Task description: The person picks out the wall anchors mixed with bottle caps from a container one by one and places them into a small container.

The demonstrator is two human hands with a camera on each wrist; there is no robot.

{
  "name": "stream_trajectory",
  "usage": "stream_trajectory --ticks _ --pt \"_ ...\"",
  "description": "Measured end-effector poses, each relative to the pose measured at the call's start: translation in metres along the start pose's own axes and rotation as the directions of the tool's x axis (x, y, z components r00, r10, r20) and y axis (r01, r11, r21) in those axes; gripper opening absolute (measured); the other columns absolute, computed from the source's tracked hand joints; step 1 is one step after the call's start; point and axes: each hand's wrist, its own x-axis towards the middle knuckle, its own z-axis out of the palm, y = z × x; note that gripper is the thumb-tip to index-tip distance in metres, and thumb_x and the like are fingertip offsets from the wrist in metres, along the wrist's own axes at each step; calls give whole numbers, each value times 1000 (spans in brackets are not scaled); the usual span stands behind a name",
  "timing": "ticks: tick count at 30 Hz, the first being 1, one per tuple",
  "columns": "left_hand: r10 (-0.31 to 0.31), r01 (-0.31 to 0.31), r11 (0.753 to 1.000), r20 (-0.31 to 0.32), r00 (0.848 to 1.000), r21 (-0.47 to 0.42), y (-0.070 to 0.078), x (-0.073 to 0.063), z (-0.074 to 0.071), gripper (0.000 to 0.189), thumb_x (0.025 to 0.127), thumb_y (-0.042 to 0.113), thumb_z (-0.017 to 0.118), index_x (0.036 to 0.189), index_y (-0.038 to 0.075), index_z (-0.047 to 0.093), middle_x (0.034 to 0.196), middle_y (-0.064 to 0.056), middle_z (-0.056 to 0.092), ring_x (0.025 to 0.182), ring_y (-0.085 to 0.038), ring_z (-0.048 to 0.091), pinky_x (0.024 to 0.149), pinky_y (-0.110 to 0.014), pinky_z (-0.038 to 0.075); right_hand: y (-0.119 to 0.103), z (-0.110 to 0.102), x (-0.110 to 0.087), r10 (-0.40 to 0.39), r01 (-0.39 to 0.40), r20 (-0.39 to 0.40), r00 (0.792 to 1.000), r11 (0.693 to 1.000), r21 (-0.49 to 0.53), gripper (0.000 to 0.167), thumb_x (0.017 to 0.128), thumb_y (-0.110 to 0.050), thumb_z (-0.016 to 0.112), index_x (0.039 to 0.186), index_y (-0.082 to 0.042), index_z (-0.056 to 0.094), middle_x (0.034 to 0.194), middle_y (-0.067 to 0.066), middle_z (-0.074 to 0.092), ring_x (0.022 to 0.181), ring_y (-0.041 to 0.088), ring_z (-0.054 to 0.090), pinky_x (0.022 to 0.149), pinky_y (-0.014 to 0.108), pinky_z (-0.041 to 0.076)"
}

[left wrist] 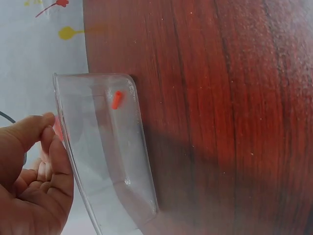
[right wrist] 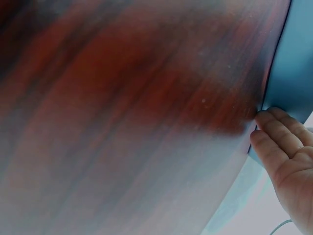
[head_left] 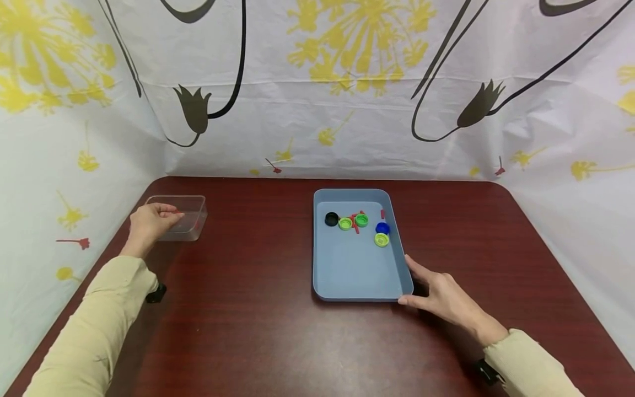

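Note:
My left hand (head_left: pixel 151 223) is over the clear plastic box (head_left: pixel 198 226) at the table's left side, pinching a small red stick (head_left: pixel 177 212) between thumb and fingertips. In the left wrist view, another red stick (left wrist: pixel 117 100) lies inside the box near one end. My right hand (head_left: pixel 441 292) touches the near right corner of the blue tray (head_left: pixel 354 275), thumb at the front edge and fingers along the right side. Nearly straight fingers (right wrist: pixel 279 132) rest against the tray wall in the right wrist view.
Inside the tray's far half lie a black cap (head_left: pixel 332 219), green caps (head_left: pixel 361 220), a blue cap (head_left: pixel 382 228), a yellow-green cap (head_left: pixel 381 240) and several red sticks (head_left: pixel 355 227). A patterned white sheet (head_left: pixel 297 127) borders the dark wooden table (head_left: pixel 248 275).

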Motion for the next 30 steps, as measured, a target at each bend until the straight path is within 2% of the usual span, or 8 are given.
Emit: stream_trajectory --ticks 4,7,12,15,17,20,23,30 --pt "-31 31 1000 4 1000 3 1 -2 1 41 87 32 65 106 -4 65 100 -23 68 96 -39 58 71 -44 42 -1 0 1 0 0 3 1000 1000 3 89 75 -40 76 142 3 36 126 24 56 113 31 58 80 34 53" --pt "9 -10 1000 -31 999 -17 7 -3 3 40 87 29 65 106 -6 65 98 -25 67 95 -43 59 82 -52 39 -1 0 2 2 -2 8 1000 1000 15 90 75 -41 76 142 2 35 127 24 55 114 30 57 79 32 53" --pt "65 -72 992 -65 996 -102 37 -4 15 39 88 30 65 109 -3 66 95 -23 69 81 -28 64 86 -42 42 -2 0 2 6 -6 14 1000 1000 27 90 75 -41 76 143 2 34 128 24 54 115 31 57 79 31 53" --pt "52 -53 964 -7 999 -260 66 -4 30 40 87 31 66 113 1 66 94 -18 70 70 -7 63 70 -24 49 -2 0 2 7 -7 18 1000 1000 30 90 75 -42 76 143 2 34 129 24 54 115 31 56 80 32 53" --pt "64 -45 922 37 997 -386 89 -4 43 40 85 27 69 114 0 65 91 -15 70 63 0 61 62 -17 48 -2 1 2 7 -8 19 1000 1000 29 90 75 -42 75 143 2 34 129 24 54 115 31 57 80 33 53" --pt "117 -38 840 112 987 -541 128 -6 66 39 84 22 70 114 -1 64 91 -14 69 62 -4 63 64 -21 53 -1 1 1 6 -6 14 1000 1000 23 90 75 -42 76 143 2 35 128 24 55 114 31 57 79 32 53" --pt "164 -12 793 195 967 -609 169 -14 89 37 84 21 71 114 1 64 95 -16 68 72 -18 66 74 -32 55 0 0 1 7 -7 8 1000 1000 18 90 75 -41 76 143 2 35 127 24 55 114 31 57 78 31 53" --pt "180 72 798 352 919 -598 239 -30 135 36 85 26 70 116 8 63 95 -9 64 91 -33 63 84 -43 51 -1 1 -1 18 -18 8 1000 999 29 90 76 -42 75 143 1 34 129 24 53 116 31 56 81 38 52"
